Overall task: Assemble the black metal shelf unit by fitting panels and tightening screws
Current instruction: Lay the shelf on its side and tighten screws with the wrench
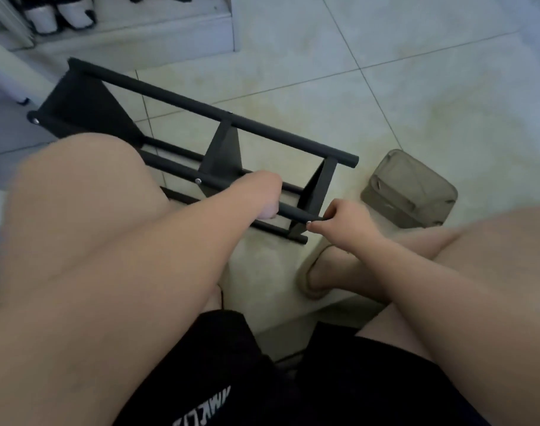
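Head view: the black shelf lies on its side on the tiled floor, just in front of a seated person's knees. It runs from the upper left down towards the middle of the frame. Its long round tubes are joined by flat panels: one at the far end, one midway and one at the near end.

The left hand is curled round the near tube, gripping it from above between the middle and near panels. The right hand is at that tube's near end. Its thumb and fingertips are pinched together on a small silver screw, where the tube meets the near panel. Whether it also holds a tool cannot be told. Another silver screw head shows on the same tube at the middle panel.

The left knee hides part of the shelf's lower side. An olive pouch lies on the floor just right of the shelf's near end. Below the right hand is a foot in a tan slipper. Black shorts fill the bottom of the frame. At the top left, black-and-white shoes stand on a raised white step.
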`<state>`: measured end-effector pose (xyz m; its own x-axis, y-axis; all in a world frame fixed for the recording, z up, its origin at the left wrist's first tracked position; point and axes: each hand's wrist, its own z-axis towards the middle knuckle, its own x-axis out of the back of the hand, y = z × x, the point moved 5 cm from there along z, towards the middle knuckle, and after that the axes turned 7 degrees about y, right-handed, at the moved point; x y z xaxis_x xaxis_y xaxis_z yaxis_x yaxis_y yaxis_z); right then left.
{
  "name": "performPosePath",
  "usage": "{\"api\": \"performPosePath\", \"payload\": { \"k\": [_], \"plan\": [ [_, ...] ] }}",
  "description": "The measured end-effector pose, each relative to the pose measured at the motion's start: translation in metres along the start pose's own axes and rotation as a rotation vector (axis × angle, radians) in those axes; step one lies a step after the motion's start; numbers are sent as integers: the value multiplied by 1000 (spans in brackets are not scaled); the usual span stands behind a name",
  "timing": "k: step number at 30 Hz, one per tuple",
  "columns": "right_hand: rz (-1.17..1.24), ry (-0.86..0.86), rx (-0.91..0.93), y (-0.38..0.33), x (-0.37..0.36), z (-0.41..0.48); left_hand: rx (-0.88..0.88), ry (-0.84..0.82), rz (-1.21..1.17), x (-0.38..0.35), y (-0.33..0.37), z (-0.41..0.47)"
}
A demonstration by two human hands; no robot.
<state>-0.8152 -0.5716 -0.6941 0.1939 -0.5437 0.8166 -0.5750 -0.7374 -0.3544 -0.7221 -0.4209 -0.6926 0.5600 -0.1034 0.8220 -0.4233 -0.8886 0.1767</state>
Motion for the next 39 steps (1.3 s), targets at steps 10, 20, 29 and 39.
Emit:
{"api": "performPosePath", "payload": {
  "k": [10, 20, 29, 39],
  "plan": [
    [-122, 115, -37, 4, -35, -69, -25, -35, 53, -30, -5, -50],
    [-461, 49, 171, 4, -29, -46, -4, -58, -64, -34, -8, -60],
    [-416, -34, 157, 8, -34, -34, 301, -290, -1461, -30, -6, -67],
    [-536, -25, 177, 2, -21, -36, 269, -383, -1566, -27, 0, -70]
  ]
}}
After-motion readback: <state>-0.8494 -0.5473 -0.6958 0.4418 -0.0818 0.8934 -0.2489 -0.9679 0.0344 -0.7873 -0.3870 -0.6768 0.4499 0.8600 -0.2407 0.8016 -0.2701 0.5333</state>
